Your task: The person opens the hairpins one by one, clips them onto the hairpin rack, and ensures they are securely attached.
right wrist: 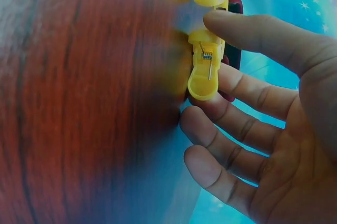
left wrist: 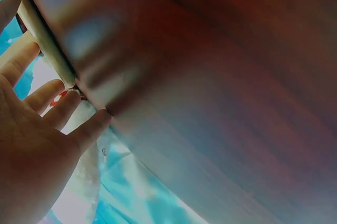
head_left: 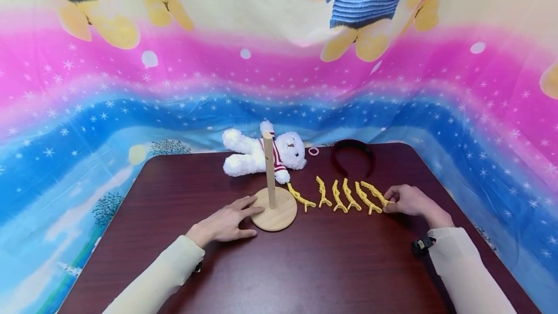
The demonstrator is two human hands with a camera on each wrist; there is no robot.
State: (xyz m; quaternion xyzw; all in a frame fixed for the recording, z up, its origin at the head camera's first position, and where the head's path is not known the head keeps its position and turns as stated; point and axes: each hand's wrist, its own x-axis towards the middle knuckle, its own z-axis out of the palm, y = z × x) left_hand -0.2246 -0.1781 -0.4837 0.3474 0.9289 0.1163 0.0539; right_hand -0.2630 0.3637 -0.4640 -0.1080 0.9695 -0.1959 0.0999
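A round wooden stand [head_left: 279,219] with an upright post stands mid-table. My left hand [head_left: 226,219] rests beside it, fingers extended and fingertips at the base's left edge. In the left wrist view, the left hand [left wrist: 39,124] has its fingers spread by the base's rim. Several yellow hair clips [head_left: 338,196] lie in a row right of the stand. At the row's right end, my right hand [head_left: 407,201] pinches the outermost yellow hair clip [head_left: 374,191] by its forked handle. The right wrist view shows thumb and forefinger at this clip's spring end [right wrist: 204,71].
Behind the stand lies a white teddy bear [head_left: 248,159] in a red-striped top. A pink hair tie [head_left: 313,151] and a dark red headband [head_left: 334,159] are near the table's back edge. Patterned cloth [head_left: 279,76] hangs round the brown table [head_left: 305,275].
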